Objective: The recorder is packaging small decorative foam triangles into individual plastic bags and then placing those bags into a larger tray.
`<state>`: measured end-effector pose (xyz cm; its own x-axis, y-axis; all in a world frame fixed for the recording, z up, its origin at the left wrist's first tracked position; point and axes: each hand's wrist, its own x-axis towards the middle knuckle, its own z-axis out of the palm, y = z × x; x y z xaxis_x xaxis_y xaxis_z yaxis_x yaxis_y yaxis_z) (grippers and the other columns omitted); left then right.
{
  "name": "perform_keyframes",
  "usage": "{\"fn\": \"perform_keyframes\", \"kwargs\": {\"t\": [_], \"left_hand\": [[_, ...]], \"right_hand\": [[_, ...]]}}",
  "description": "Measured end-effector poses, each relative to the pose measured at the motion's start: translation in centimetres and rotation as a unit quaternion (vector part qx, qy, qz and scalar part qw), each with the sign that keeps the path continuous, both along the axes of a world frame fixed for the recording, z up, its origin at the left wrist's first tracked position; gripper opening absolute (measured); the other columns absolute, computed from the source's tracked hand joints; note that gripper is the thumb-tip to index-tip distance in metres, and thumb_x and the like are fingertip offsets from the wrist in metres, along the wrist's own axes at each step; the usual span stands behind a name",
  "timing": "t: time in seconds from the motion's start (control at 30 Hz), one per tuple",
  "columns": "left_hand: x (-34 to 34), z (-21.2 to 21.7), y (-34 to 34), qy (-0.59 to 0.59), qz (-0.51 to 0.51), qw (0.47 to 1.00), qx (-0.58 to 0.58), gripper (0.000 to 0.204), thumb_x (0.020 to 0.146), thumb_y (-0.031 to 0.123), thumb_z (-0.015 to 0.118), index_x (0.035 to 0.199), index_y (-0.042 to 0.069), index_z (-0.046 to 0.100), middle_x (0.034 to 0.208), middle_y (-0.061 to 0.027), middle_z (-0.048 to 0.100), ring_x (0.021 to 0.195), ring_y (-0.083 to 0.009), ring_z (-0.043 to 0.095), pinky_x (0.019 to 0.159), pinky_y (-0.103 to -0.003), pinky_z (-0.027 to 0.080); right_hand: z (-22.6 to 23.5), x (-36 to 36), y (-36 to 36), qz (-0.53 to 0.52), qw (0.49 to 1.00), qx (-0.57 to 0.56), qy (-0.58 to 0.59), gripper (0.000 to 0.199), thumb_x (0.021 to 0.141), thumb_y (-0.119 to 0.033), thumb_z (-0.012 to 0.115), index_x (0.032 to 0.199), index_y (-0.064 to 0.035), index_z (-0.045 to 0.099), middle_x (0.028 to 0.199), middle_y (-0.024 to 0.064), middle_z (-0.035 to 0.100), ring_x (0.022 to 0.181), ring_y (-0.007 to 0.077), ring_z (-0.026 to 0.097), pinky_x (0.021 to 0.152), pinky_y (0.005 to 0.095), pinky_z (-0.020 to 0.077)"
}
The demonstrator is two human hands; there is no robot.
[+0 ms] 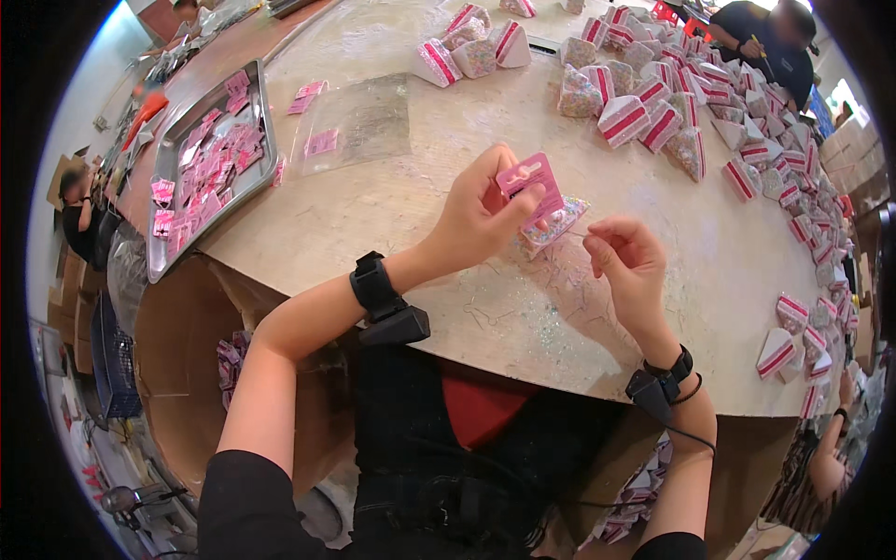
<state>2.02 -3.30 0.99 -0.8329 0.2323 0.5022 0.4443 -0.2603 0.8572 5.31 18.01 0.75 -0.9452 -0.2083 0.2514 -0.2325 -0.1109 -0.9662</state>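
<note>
My left hand is closed around a pink card tag, held between thumb and fingers. Just below the card, a glittery cake-slice-shaped ornament shows, partly covered by that hand; whether the fingers grip it too is hard to tell. To its right, my right hand has thumb and forefinger pinched together. A thin line seems to run from the ornament toward those fingertips, too fine to name. Thin wire hooks and glitter lie scattered on the table beneath my hands.
Many cake-slice ornaments are heaped along the table's far and right sides. A metal tray of pink tags stands at left, beside a clear plastic bag. Below the edge is a cardboard box. Another person works across the table.
</note>
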Motion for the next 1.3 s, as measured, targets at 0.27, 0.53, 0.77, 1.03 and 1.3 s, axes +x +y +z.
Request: {"fn": "perform_keyframes", "kwargs": {"t": [0.27,0.53,0.77,1.03,1.3], "left_hand": [[1.1,0.9,0.2,-0.078,-0.045,0.995,0.042,0.014,0.094,0.005,0.057,0.087,0.006,0.044,0.084,0.0018,0.048,0.076,-0.0023,0.049,0.064,-0.021,0.043],[1.7,0.6,0.1,-0.080,-0.022,0.996,0.014,0.006,0.093,0.007,0.059,0.092,0.003,0.054,0.087,0.0024,0.054,0.080,-0.0020,0.051,0.067,-0.021,0.045],[1.5,0.3,0.0,-0.044,0.004,0.998,-0.043,0.008,0.090,0.010,0.064,0.091,0.002,0.062,0.081,0.0033,0.058,0.072,-0.0005,0.051,0.056,-0.019,0.042],[1.0,0.2,-0.3,0.069,0.049,0.984,-0.160,0.015,0.081,0.015,0.072,0.080,0.004,0.064,0.067,0.0021,0.055,0.054,-0.0033,0.042,0.047,-0.022,0.032],[0.6,0.6,-0.3,0.149,0.061,0.975,-0.152,0.030,0.073,0.020,0.077,0.094,0.006,0.060,0.082,-0.0029,0.056,0.068,-0.0095,0.049,0.055,-0.025,0.037]], "right_hand": [[-1.4,-0.5,0.1,0.038,0.993,0.062,0.095,0.010,0.086,0.006,0.064,0.089,0.0000,0.057,0.089,0.0027,0.056,0.076,0.0070,0.053,0.065,0.0206,0.0449],[-0.6,0.7,-0.6,0.085,0.994,0.068,-0.001,0.015,0.087,0.006,0.063,0.083,-0.0010,0.051,0.093,0.0061,0.054,0.085,0.0106,0.053,0.077,0.0240,0.0459],[-0.1,0.5,-0.5,0.068,0.990,-0.032,0.120,0.013,0.086,0.005,0.066,0.085,-0.0023,0.056,0.096,0.0076,0.057,0.087,0.0114,0.055,0.077,0.0245,0.0458],[-0.4,0.7,-0.8,0.125,0.980,-0.117,0.100,0.012,0.084,0.005,0.069,0.086,-0.0038,0.060,0.105,0.0098,0.060,0.097,0.0146,0.056,0.085,0.0283,0.0456],[-0.2,0.7,-1.0,0.107,0.984,-0.109,0.096,0.010,0.087,-0.003,0.067,0.088,-0.0043,0.058,0.102,0.0109,0.066,0.109,0.0183,0.055,0.092,0.0342,0.0446]]}}
